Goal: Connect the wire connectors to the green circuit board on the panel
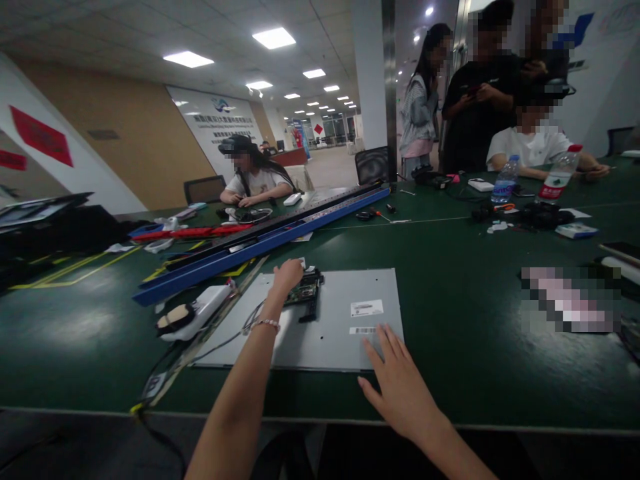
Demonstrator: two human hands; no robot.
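A flat grey metal panel (345, 347) lies on the green table in front of me, with two white labels on its right half. On its upper part sits a green circuit board (306, 291) with black edge pieces and thin dark cables running off to the left. My left hand (289, 275), a beaded bracelet at its wrist, is closed at the board's far left corner; its fingertips and anything in them are hidden. My right hand (400, 383) is open, fingers spread, its fingertips at the panel's near right corner beside the barcode label (363, 331).
Long blue rails (280, 243) cross the table behind the panel. To the left are a white power strip (213, 308) and cables. Bottles (506, 181), a screwdriver (383, 215) and a pink item (570, 300) lie farther right. Other people sit and stand across the table.
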